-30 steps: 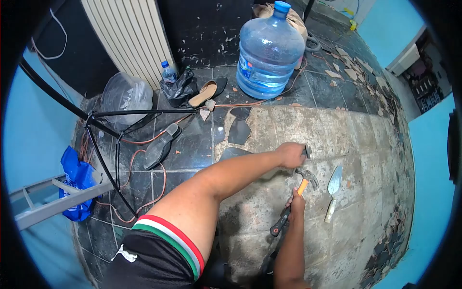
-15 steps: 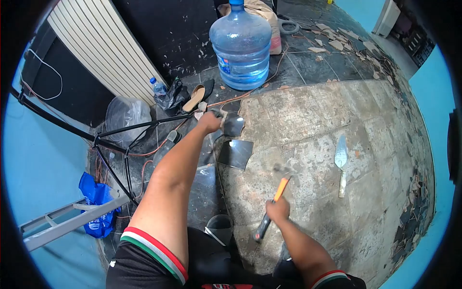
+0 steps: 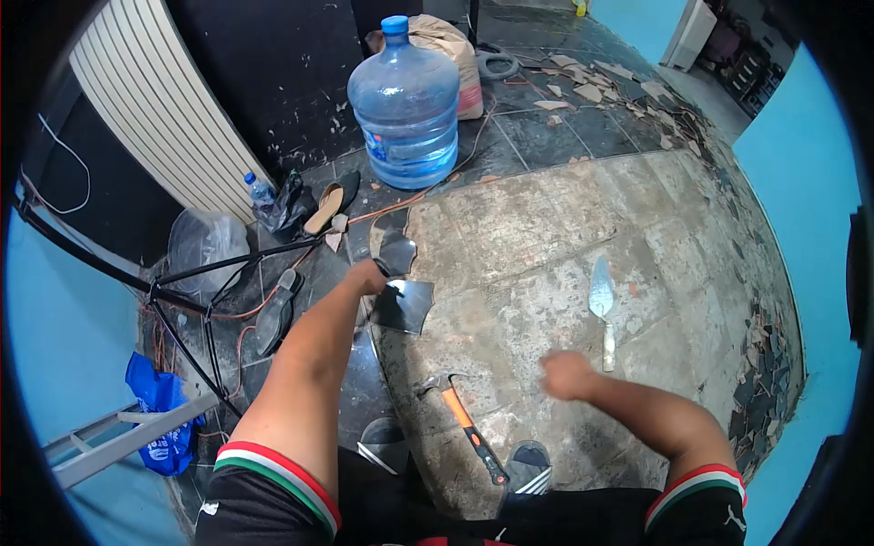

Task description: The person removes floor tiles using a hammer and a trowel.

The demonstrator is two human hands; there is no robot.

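My left hand (image 3: 369, 275) reaches down beside a glossy dark floor tile piece (image 3: 406, 308). Its fingers are in shadow and mostly hidden, so I cannot tell what they hold. Just beyond it is another broken dark tile piece (image 3: 397, 252). Over the bare floor, my right hand (image 3: 566, 375) is slightly blurred, fingers loosely bent with nothing visible in them. It is left of the handle of a pointed trowel (image 3: 602, 300) lying flat. A claw hammer (image 3: 468, 429) with an orange and black handle rests on the floor between my arms, near my foot.
A large blue water jug (image 3: 405, 118) stands behind the tile pieces. Broken tile shards (image 3: 587, 86) are scattered at the back and along the right wall. At left are black tripod legs (image 3: 232, 264), a ladder (image 3: 137, 437), a blue bag (image 3: 159, 400) and loose shoes (image 3: 330, 207).
My right hand has let go of the hammer, which now lies on the floor, and has moved right. My left hand has come back from the far tile piece toward the nearer one.
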